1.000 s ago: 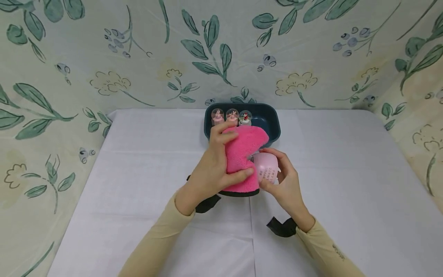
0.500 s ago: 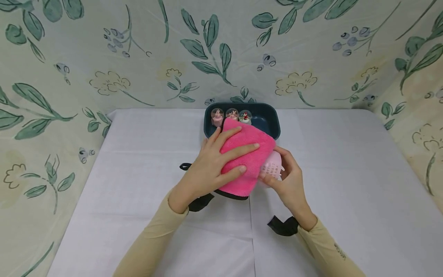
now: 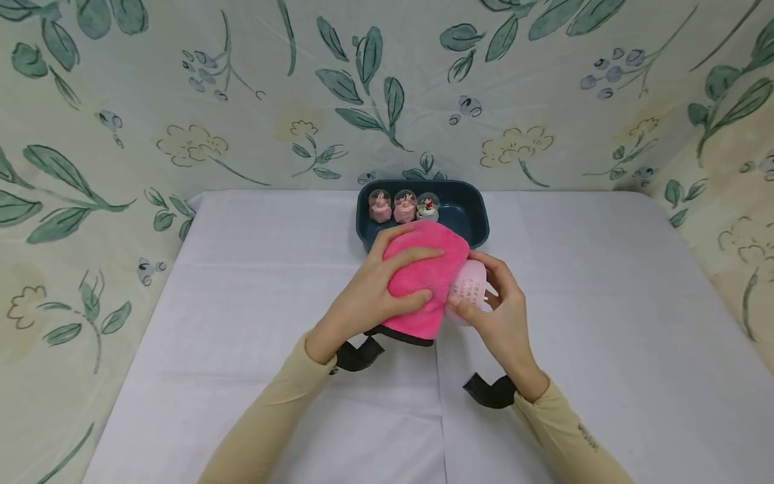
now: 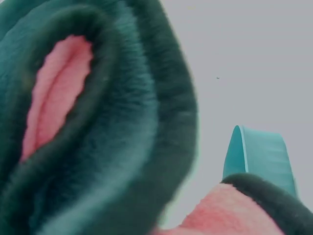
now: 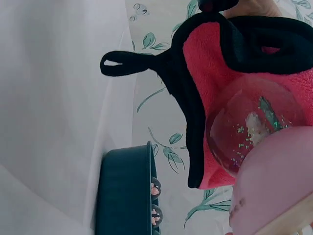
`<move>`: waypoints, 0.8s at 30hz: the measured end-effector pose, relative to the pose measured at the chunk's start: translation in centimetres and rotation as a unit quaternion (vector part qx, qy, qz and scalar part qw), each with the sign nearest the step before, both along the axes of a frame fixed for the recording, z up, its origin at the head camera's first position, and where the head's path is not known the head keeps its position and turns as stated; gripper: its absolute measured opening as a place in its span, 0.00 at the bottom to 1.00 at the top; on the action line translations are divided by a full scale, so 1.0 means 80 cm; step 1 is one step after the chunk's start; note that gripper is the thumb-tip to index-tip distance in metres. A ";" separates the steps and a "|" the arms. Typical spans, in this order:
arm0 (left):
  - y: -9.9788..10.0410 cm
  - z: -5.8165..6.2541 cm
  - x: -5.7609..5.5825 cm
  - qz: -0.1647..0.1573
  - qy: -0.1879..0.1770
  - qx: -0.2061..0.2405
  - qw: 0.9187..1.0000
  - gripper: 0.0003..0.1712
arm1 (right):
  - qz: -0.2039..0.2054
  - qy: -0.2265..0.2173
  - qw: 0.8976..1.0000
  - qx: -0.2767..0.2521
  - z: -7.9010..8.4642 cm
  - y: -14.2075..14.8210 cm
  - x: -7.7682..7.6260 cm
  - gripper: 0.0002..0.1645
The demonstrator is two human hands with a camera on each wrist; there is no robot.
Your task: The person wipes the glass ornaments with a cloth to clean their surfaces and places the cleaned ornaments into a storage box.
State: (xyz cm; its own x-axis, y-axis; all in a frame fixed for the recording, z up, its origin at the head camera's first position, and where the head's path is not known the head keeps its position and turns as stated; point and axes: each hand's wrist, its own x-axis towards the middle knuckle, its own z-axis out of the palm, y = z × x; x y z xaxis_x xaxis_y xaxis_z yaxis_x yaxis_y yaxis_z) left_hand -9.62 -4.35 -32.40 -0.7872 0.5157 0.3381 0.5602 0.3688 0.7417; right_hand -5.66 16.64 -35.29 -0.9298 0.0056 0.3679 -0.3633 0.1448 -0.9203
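Observation:
In the head view my left hand (image 3: 365, 292) spreads its fingers and thumb over a pink cloth (image 3: 423, 277) with black edging, gripping it around the dome of a snow globe. My right hand (image 3: 504, 306) holds that snow globe (image 3: 469, 281) by its pale pink base, which carries small lettering. The right wrist view shows the clear dome (image 5: 234, 132), with glitter inside, lying against the cloth (image 5: 210, 54). A black hanging loop (image 5: 128, 63) sticks out from the cloth's corner. Folded dark edging (image 4: 171, 107) fills much of the left wrist view.
Behind the hands stands a dark blue tray (image 3: 482, 225) on the white-covered table (image 3: 266, 269). Three small snow globes (image 3: 405, 206) line its left side. A floral curtain (image 3: 387, 101) hangs behind. Black straps (image 3: 488, 392) hang at both wrists.
The cloth has shifted over the globe, lying first bunched, then spread wider, now drawn closer around it. My left hand moved left and back right. The right hand keeps its hold with slight shifts.

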 end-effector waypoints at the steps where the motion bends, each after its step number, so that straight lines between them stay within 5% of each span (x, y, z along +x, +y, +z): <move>1: 0.000 -0.001 0.000 0.009 -0.010 0.009 1.000 0.29 | 0.010 0.005 1.000 0.001 0.000 0.001 0.000 0.41; 7: -0.006 -0.002 -0.002 0.050 -0.048 0.044 0.997 0.31 | 0.076 0.072 0.992 0.073 -0.002 0.013 -0.001 0.49; 12: -0.008 0.002 0.000 0.018 -0.013 0.024 0.999 0.31 | 0.075 0.161 0.980 0.089 -0.003 0.017 -0.008 0.46; 15: -0.008 0.004 0.002 -0.001 0.023 0.011 1.000 0.30 | 0.066 0.174 0.980 0.066 -0.002 0.013 -0.008 0.47; 19: -0.007 0.004 0.007 -0.005 0.082 -0.014 0.997 0.30 | 0.063 0.098 0.993 0.024 -0.004 0.012 -0.007 0.42; 24: -0.004 0.000 0.013 0.024 0.151 -0.060 0.986 0.31 | 0.045 -0.067 0.996 -0.031 0.000 0.007 -0.008 0.32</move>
